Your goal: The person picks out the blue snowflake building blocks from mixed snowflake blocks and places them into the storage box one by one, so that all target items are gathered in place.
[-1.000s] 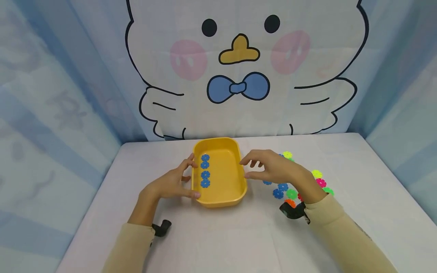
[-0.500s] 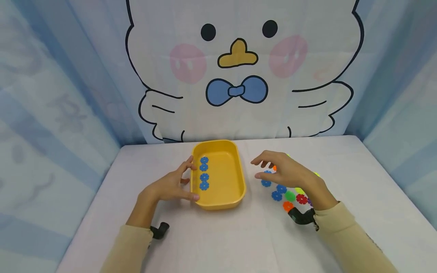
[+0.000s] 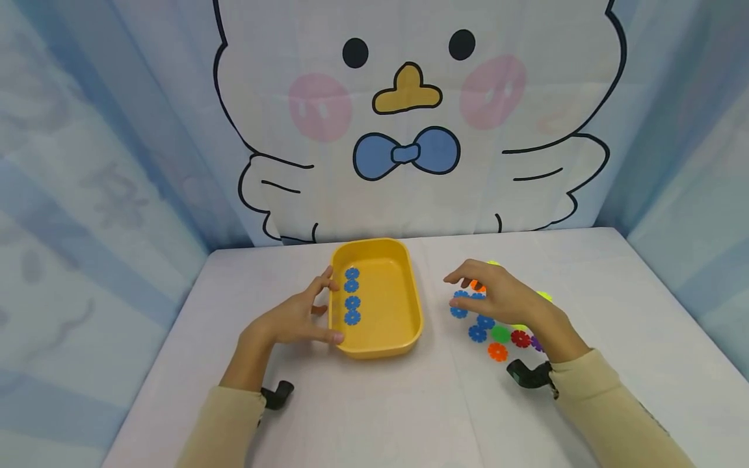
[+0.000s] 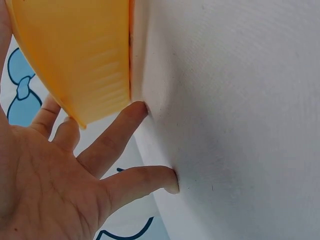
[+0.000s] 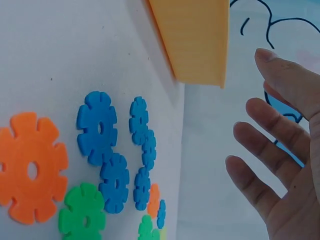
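A yellow tray [image 3: 389, 296] stands on the table, with several blue flower-shaped plastic discs [image 3: 352, 303] lined up along its left side. My left hand [image 3: 292, 315] touches the tray's left rim with thumb and fingertips. In the left wrist view its fingers are spread, and two fingertips rest on the tabletop beside the tray wall [image 4: 80, 55]. To the tray's right, my right hand [image 3: 497, 289] hovers above loose discs, fingers loosely bent and holding nothing. Blue discs [image 5: 97, 127] lie nearest it, partly joined or overlapping. The hand and forearm hide part of the pile.
Orange [image 3: 498, 352], green [image 3: 500, 334], red [image 3: 521, 338], purple [image 3: 537, 344] and yellow discs [image 3: 545, 296] lie around the right hand. A white cloth covers the table [image 3: 386, 416]. Behind it hangs a printed curtain [image 3: 409, 208]. Each wrist carries a black device [image 3: 529, 374].
My right hand has moved right, away from the tray's right rim, to above the loose discs. The left hand stays at the tray, and the discs inside look the same.
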